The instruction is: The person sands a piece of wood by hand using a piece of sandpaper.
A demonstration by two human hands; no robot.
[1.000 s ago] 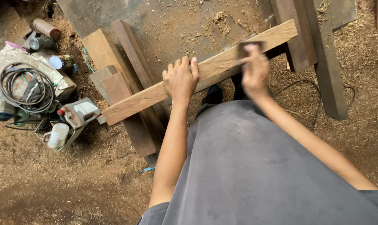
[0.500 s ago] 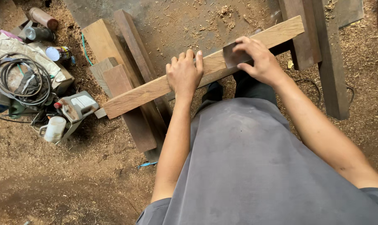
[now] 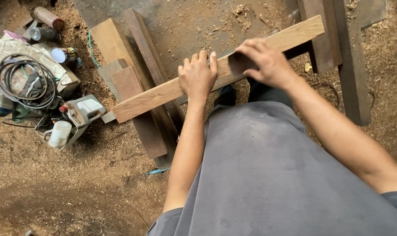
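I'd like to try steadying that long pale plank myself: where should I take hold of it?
Hold the plank near its middle, as the left hand does: palm flat on the broad top face, fingers over the far edge, coming from above. The right hand presses a dark sanding piece alongside, so stay left of it.

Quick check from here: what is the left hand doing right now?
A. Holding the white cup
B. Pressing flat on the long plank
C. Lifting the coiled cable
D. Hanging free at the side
B: the left hand lies palm down on the long plank, fingers spread across its top face, far from the clutter on the sawdust floor.
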